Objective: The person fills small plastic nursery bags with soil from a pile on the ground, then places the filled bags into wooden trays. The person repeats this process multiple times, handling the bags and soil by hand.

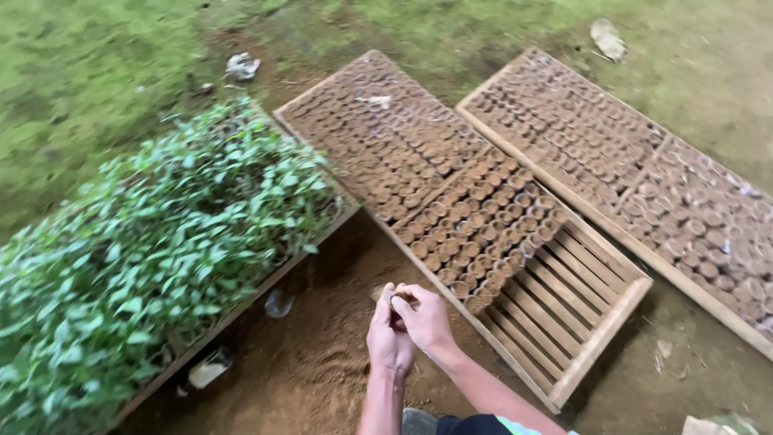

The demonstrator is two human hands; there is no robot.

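Leafy seedlings (pixel 153 242) are packed in the tray at left. At centre, a small soil pot (pixel 400 303) is gripped between the left hand (pixel 388 338) and right hand (pixel 425 319), fingers (pixel 385 295) closed round it, above the loose soil (pixel 322 354). Judged: the pot should be kept upright and pressed evenly, so nothing is spilled. At right, the wooden tray (pixel 602 334) is part filled, slats bare at its near end.
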